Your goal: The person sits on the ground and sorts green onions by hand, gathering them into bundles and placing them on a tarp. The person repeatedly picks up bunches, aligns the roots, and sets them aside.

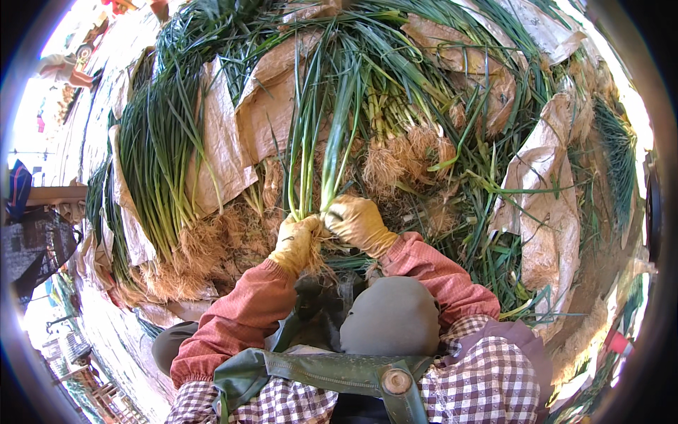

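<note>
Yellow gloves (367,226): worn on both hands, mid-scene.
Left hand (293,244): closed round the root end of the left bunch (304,177), fingers curled in, no gap showing.
Right hand (353,220): likewise curled, gripping the lower end of the right bunch (332,169); just beside the left hand, contact between them impossible to tell.
Both bunches: green onions, pale at the foot, leaves spreading toward the far side; some roots (320,267) trailing on the near side of the left hand.
Far pile (406,145): more onions, beyond and slightly right of the right hand, tan roots massed at the near end.
Left pile (155,162): long green leaves reaching far, roots gathered near, well apart from the left hand.
Sacking (272,99): tan, creased, lying between the left pile and the held bunches.
Right sack (544,205): pale and crumpled, with stray leaves across it.
Loose leaves (487,261): strewn between the right hand and the right sack.
Sleeves (244,304): pinkish red, reaching the gloves from the near side.
Checked cloth (487,378): brown and white, at the near edge, beside a green strap (318,372).
</note>
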Demonstrator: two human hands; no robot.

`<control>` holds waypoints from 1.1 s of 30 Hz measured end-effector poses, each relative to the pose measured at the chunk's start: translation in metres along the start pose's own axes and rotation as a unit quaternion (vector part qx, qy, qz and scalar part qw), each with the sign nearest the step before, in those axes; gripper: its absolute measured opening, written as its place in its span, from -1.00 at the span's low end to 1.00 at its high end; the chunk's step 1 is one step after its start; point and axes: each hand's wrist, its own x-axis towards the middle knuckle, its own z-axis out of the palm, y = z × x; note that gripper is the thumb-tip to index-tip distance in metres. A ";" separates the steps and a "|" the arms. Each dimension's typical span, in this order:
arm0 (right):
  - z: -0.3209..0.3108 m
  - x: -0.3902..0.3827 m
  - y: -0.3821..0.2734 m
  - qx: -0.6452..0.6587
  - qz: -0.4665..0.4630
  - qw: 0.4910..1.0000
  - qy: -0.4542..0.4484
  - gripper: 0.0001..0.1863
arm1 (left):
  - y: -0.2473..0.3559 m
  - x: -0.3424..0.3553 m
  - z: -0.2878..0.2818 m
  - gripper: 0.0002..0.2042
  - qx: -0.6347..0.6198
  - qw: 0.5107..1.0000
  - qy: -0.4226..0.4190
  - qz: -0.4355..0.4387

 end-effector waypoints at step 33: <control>-0.081 -0.065 0.022 0.433 0.245 0.861 -0.103 -0.77 | 0.044 0.003 -0.016 -0.83 -0.032 0.985 -0.163 -0.046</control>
